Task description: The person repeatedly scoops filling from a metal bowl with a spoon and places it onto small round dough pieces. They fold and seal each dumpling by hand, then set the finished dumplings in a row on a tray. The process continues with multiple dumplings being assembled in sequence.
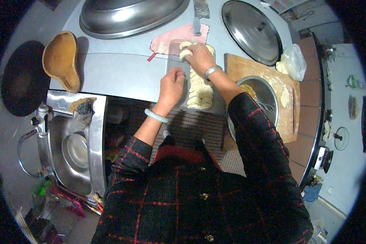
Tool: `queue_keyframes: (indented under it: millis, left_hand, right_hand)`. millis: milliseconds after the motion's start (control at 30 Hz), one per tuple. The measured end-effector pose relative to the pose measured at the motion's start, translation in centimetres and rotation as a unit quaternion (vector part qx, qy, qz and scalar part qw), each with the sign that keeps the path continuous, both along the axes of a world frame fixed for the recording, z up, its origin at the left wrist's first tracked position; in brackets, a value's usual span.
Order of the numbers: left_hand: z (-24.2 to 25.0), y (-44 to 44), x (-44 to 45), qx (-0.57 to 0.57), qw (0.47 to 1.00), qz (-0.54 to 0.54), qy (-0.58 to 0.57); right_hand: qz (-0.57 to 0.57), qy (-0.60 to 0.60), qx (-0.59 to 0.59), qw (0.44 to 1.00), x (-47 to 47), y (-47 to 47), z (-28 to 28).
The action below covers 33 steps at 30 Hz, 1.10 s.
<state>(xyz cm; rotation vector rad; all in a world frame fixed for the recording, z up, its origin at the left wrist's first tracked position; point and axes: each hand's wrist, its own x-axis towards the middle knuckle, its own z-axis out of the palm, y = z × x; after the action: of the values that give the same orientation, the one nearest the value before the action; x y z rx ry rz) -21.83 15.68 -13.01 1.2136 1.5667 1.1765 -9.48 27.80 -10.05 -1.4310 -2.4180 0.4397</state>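
My right hand (201,58) is at the far end of a clear plastic tray (176,105), its fingers on a pale dough dumpling (186,55). Another dumpling (186,45) lies just beyond it. Rows of folded dumplings (200,96) fill the tray's right side. My left hand (171,87) rests over the tray's left side with fingers slightly curled, holding nothing that I can see. Right of the tray, partly under my right sleeve, a metal bowl (271,91) holds yellowish filling (248,91) and a metal utensil (264,106).
A floured wooden board (280,122) lies under the bowl, with flattened dough (284,97) on it. Behind are a pink cloth (174,38), a cleaver (202,10), a large metal basin (131,18) and a round lid (251,32). A gourd ladle (61,58) stands left, above a sink (70,177).
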Motion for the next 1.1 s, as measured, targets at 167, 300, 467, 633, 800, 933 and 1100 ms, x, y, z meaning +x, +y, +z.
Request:
queue_keyframes:
  millis: [167,300,467,633,800,933,1100]
  left_hand:
    - [-0.5,-0.7,0.2,-0.049,0.996,-0.032,-0.074]
    - [-0.4,-0.8,0.4,-0.056,0.991,-0.042,-0.113]
    - [-0.6,-0.2,0.4,-0.074,0.989,-0.056,-0.117]
    - [-1.0,2.3,-0.2,-0.024,0.999,-0.041,-0.025]
    - [-2.8,7.9,0.0,0.095,0.982,0.019,0.163]
    - [-4.4,10.8,0.8,0.126,0.972,0.036,0.194]
    - [-5.2,11.7,1.1,0.123,0.969,0.044,0.207]
  right_hand:
    - [-0.062,-0.093,0.011,0.994,-0.7,2.5,-2.9]
    - [-0.061,-0.11,0.021,0.992,-0.8,3.2,-3.9]
    - [-0.046,-0.092,0.037,0.994,-0.8,3.2,-3.4]
    - [-0.07,-0.03,-0.005,0.997,0.8,3.7,-1.5]
    - [-0.087,0.009,-0.027,0.996,2.7,4.4,-0.3]
    - [-0.028,-0.039,-0.002,0.999,1.9,4.0,-1.4]
    - [-0.048,-0.115,-0.017,0.992,0.1,4.3,-3.3]
